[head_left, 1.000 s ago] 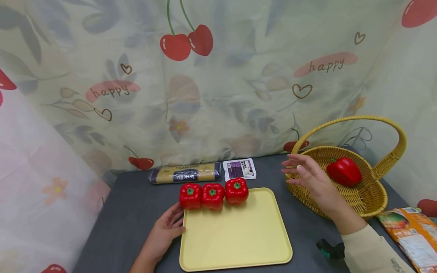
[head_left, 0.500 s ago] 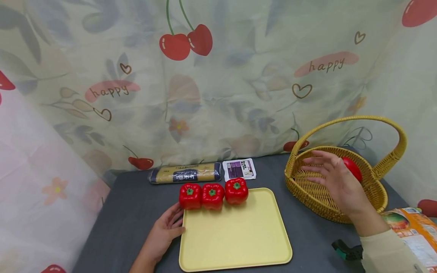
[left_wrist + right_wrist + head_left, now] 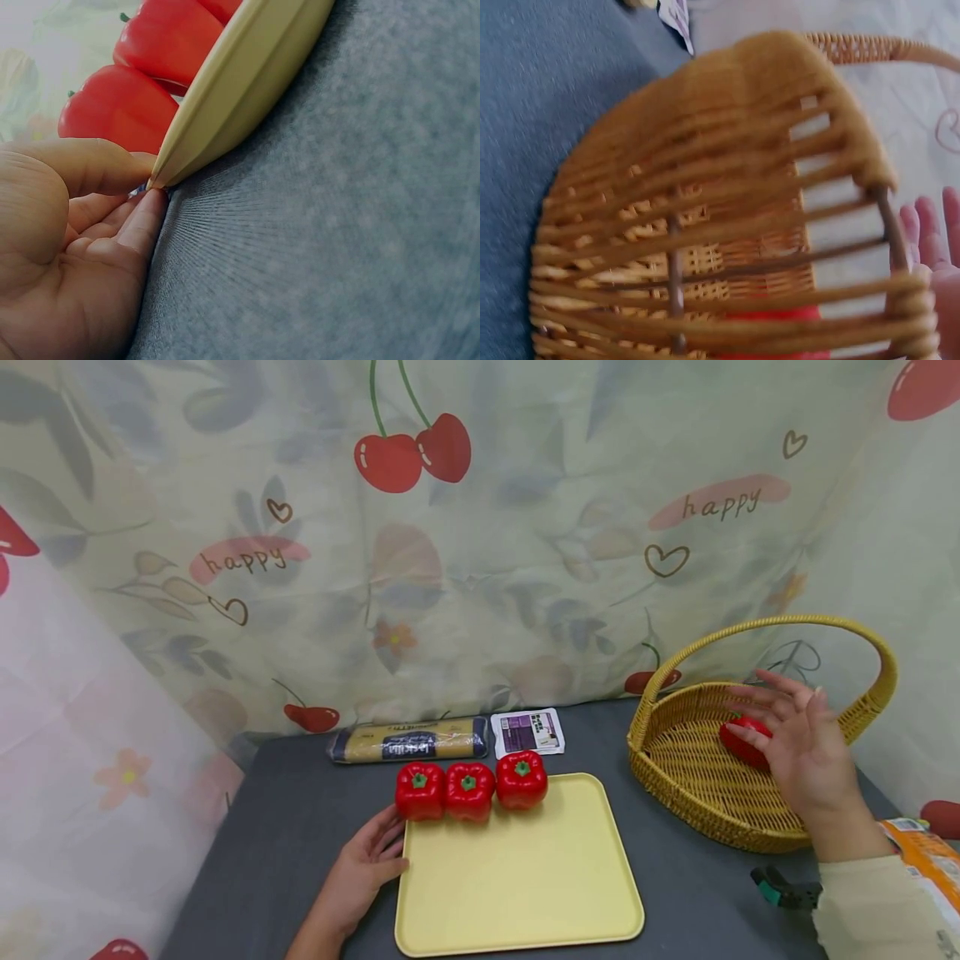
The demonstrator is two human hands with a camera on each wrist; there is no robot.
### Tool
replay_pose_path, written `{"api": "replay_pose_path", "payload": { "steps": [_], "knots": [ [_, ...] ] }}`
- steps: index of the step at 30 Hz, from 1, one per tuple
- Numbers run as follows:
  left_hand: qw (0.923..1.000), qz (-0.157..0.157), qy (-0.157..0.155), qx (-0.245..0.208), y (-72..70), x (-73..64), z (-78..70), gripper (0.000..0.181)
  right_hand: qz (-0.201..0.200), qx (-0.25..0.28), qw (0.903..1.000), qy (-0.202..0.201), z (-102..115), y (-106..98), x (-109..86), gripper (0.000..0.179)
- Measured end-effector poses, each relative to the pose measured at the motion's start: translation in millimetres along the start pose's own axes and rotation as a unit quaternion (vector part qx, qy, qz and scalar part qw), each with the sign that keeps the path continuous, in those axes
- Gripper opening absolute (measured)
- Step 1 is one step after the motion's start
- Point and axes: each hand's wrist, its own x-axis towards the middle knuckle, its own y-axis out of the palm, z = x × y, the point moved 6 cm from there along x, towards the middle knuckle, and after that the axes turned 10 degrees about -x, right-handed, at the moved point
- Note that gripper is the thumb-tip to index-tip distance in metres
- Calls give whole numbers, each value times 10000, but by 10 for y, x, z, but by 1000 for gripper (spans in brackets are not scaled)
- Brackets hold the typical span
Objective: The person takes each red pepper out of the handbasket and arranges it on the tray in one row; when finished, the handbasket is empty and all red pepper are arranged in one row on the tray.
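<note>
My left hand is at the left edge of a pale yellow tray. In the left wrist view its thumb and fingertips pinch the tray's rim. Three red bell peppers with green stems stand in a row along the tray's far edge: a left pepper, a middle pepper and a right pepper. Over the right side of a wicker basket, my right hand hovers with fingers spread and holds nothing. Another red bell pepper lies in the basket, partly hidden by that hand.
A pack of spaghetti and a small white and purple packet lie behind the tray. The basket's tall handle arches over it. An orange packet lies at the right edge. A black strap piece is at my right wrist.
My right hand has moved right across the basket, with fingers spread, and now covers part of the pepper there. The left hand and tray stay where they were.
</note>
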Motion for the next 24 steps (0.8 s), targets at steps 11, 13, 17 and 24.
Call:
{"api": "replay_pose_path", "payload": {
  "steps": [11, 13, 17, 24],
  "knots": [
    [9997, 94, 163, -182, 13, -27, -11, 83, -1144, 186, 9931, -159, -72, -364, 12, 51],
    [9997, 83, 159, -167, 20, -27, -14, 83, -1421, 41, 9897, -145, -96, -415, -9, 49],
    [9998, 49, 178, -70, 27, -26, -26, 83, -1861, -193, 9823, -118, -174, -490, -51, 43],
    [9999, -23, 142, 6, 15, -24, -30, 84, -1973, -1174, 9733, 57, -285, -559, -51, 38]
  ]
}}
